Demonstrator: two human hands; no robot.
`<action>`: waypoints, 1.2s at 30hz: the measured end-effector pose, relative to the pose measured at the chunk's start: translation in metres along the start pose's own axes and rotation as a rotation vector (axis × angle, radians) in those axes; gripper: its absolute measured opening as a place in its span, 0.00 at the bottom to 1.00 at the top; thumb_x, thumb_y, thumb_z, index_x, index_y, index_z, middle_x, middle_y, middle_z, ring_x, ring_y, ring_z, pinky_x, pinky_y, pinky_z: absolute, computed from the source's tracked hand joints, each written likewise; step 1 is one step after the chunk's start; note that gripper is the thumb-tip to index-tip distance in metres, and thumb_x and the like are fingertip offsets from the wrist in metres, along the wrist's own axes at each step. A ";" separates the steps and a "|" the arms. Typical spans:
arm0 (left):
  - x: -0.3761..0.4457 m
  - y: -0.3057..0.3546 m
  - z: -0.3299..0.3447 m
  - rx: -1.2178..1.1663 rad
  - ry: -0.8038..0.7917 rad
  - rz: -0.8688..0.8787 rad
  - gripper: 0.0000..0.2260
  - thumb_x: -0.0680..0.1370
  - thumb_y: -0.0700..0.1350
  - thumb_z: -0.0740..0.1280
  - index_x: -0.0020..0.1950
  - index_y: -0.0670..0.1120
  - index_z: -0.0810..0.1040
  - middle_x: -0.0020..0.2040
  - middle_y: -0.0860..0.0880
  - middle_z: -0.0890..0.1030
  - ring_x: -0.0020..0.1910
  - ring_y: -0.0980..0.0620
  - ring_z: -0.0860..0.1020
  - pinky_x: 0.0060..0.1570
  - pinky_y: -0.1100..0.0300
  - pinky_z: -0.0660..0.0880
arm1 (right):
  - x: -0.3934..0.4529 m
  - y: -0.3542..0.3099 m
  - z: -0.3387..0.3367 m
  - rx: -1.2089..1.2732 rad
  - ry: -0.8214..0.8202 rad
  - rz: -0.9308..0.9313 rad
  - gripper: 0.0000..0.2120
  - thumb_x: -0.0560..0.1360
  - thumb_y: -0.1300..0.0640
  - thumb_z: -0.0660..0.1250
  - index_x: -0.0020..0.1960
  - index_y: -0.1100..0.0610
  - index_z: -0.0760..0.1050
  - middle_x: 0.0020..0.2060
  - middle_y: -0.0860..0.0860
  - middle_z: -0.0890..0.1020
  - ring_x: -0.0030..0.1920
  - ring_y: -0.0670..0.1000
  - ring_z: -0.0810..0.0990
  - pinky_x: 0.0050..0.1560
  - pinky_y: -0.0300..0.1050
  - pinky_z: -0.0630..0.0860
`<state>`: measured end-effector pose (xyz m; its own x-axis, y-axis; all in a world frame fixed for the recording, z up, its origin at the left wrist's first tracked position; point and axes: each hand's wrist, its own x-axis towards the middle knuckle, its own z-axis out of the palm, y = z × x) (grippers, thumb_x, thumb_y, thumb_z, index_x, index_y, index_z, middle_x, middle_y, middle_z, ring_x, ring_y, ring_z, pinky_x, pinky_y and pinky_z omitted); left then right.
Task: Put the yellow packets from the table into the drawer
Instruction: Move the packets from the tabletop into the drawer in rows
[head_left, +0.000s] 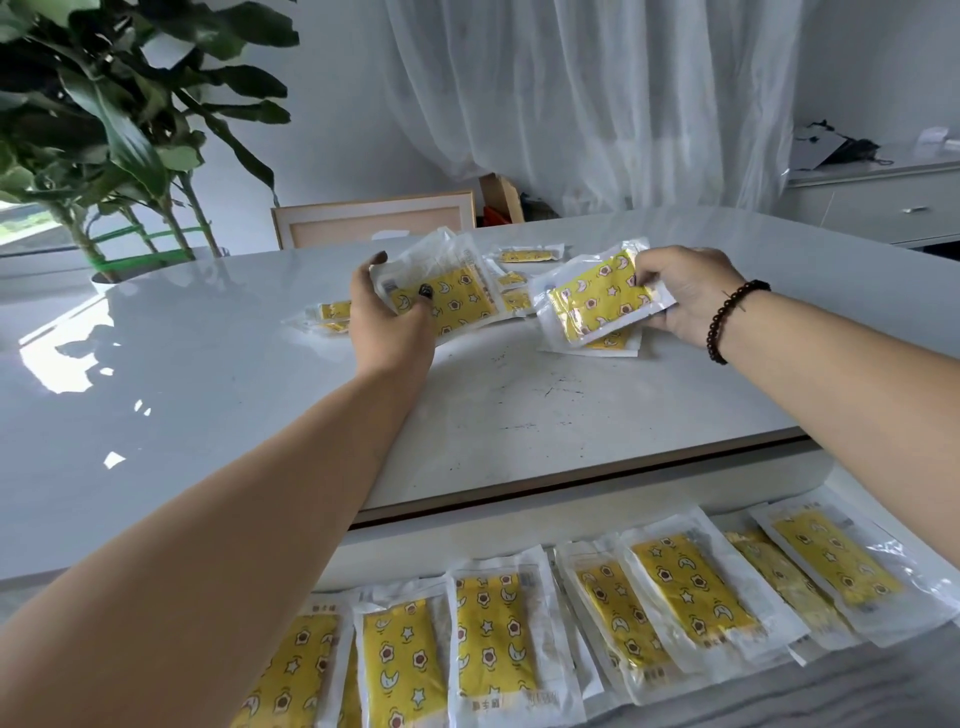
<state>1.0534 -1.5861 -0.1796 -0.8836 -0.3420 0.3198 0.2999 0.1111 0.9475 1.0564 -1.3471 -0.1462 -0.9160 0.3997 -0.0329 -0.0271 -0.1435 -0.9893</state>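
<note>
While more packets (522, 283) lie on the table (208, 374), both hands grasp one each.
Left hand (387, 322) clutches a packet (457, 296); right hand (685, 293) pinches another (597, 301); the drawer (597, 525) holds rows.

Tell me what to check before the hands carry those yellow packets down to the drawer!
1. Left hand grips its packet: ok, thumb curled over it.
2. Right hand pinches the other packet: ok, lifted off the table.
3. Drawer open: ok, a row of packets already lies inside.
4. Room left in the drawer: cannot tell, its ends are out of view.
5. Table finished: not ok, loose packets remain behind the hands.
</note>
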 end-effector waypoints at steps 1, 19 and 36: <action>0.000 0.000 0.000 0.000 -0.001 0.000 0.24 0.76 0.34 0.63 0.69 0.52 0.67 0.46 0.61 0.72 0.43 0.60 0.78 0.35 0.69 0.76 | 0.004 0.002 -0.001 -0.029 0.044 -0.022 0.10 0.66 0.73 0.62 0.34 0.60 0.71 0.32 0.55 0.74 0.37 0.56 0.79 0.41 0.49 0.79; 0.005 -0.006 0.001 0.012 -0.011 0.011 0.24 0.75 0.36 0.65 0.67 0.56 0.69 0.61 0.49 0.76 0.53 0.49 0.80 0.46 0.59 0.80 | 0.011 0.000 -0.002 -0.905 -0.498 0.044 0.51 0.53 0.46 0.80 0.71 0.61 0.65 0.62 0.53 0.73 0.64 0.51 0.72 0.69 0.46 0.68; 0.000 -0.002 0.002 0.075 -0.017 0.029 0.31 0.77 0.35 0.65 0.74 0.57 0.60 0.64 0.51 0.72 0.53 0.50 0.80 0.43 0.62 0.78 | 0.006 -0.014 0.013 -1.219 -0.308 -0.017 0.35 0.53 0.37 0.79 0.48 0.59 0.73 0.42 0.51 0.78 0.46 0.53 0.77 0.51 0.44 0.74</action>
<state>1.0518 -1.5844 -0.1813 -0.8811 -0.3215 0.3468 0.2986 0.1904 0.9352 1.0462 -1.3545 -0.1304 -0.9790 0.1421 -0.1465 0.1961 0.8536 -0.4826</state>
